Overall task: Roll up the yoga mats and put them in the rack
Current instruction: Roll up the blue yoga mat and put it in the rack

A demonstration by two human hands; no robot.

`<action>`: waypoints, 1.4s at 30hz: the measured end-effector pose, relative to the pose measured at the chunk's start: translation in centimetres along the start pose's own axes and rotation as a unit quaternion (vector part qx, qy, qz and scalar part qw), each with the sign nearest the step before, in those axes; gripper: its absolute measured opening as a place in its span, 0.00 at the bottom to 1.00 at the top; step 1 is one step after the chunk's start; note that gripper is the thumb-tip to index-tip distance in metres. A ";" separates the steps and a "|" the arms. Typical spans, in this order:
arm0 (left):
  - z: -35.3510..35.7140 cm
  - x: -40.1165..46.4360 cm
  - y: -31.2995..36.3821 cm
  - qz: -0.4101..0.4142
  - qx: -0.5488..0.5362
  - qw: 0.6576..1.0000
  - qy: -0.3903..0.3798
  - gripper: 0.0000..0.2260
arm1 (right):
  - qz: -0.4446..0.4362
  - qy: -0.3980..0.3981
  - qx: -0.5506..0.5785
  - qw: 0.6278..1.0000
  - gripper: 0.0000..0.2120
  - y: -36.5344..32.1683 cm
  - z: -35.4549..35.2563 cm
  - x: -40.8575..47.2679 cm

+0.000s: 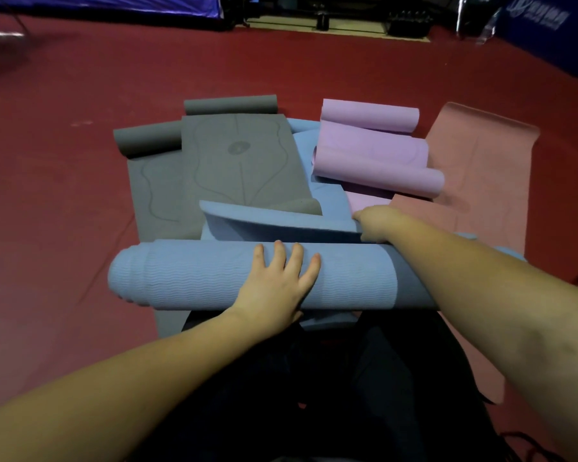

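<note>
Blue mat [214,275] on the floor at our knees, mostly rolled — left hand [277,288] flat on the roll, fingers straight, right hand [376,225] gripping the loose flap's edge. We'd keep the flap taut and ends square — no rack in sight.

You kneel on dark red floor [64,201]. Directly on it: grey mats [167,181] at left, ends curled; blue mat [327,198] in middle; pink mat [481,168] flat at right, beside lilac mat [367,201].
</note>
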State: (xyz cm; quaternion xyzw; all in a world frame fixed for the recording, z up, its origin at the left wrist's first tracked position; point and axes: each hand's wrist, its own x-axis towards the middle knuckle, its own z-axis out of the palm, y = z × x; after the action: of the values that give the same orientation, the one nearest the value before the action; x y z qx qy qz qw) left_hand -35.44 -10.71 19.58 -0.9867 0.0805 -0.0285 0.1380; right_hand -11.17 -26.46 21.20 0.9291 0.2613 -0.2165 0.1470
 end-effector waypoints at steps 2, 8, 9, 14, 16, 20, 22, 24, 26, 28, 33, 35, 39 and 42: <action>0.0 0.4 -0.3 0.002 0.003 1.000 -0.008 0.50 | -0.018 0.063 0.028 0.997 0.20 0.1 -1.3 -0.9; -2.2 2.8 -2.5 0.016 -0.059 0.997 -0.036 0.46 | -0.038 0.144 0.092 0.985 0.18 2.3 -5.7 -4.2; -2.7 3.0 -3.0 0.020 -0.076 0.996 -0.049 0.46 | -0.040 0.146 0.096 0.984 0.16 2.7 -5.9 -4.8; -4.2 4.0 -5.4 0.037 -0.177 0.972 -0.150 0.48 | -0.054 0.145 0.105 0.982 0.11 2.4 -5.3 -7.2; -4.0 4.2 -5.9 0.051 -0.184 0.972 -0.137 0.48 | -0.048 0.148 0.108 0.982 0.10 2.0 -4.7 -7.4; -3.0 3.8 -6.1 0.076 -0.184 0.980 -0.021 0.42 | -0.039 0.151 0.126 0.980 0.12 1.6 -4.3 -7.4; -2.2 3.2 -5.6 0.092 -0.158 0.982 0.038 0.35 | -0.038 0.145 0.127 0.980 0.13 1.5 -4.3 -7.5; -1.5 2.6 -4.8 0.083 -0.143 0.984 0.069 0.29 | -0.038 0.124 0.131 0.983 0.13 1.5 -4.2 -7.5; -1.0 2.3 -4.2 0.064 -0.132 0.986 0.081 0.25 | -0.040 0.115 0.132 0.984 0.13 1.5 -3.9 -7.4; -0.6 2.0 -3.8 0.047 -0.107 0.989 0.093 0.26 | -0.041 0.116 0.133 0.983 0.13 1.4 -3.8 -7.3; 0.8 1.7 -3.8 0.034 -0.056 0.995 0.075 0.39 | -0.039 0.109 0.106 0.988 0.15 0.6 -3.2 -7.1; 1.1 2.0 -4.3 0.047 -0.030 0.995 0.088 0.46 | -0.038 0.120 0.082 0.989 0.15 0.4 -2.2 -7.1; 1.7 2.4 -4.3 0.071 -0.010 0.981 0.181 0.46 | -0.040 0.151 0.079 0.985 0.16 0.7 0.3 -6.9; 1.8 3.0 -4.4 0.060 -0.024 0.981 0.185 0.46 | -0.035 0.172 0.113 0.978 0.17 1.0 2.0 -7.0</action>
State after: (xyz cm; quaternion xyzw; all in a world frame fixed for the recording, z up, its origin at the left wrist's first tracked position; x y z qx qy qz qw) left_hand -31.69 -6.54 19.13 -0.9609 0.1645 -0.1999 0.0982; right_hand -16.64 -31.02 22.97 0.9533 0.2889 -0.0864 -0.0143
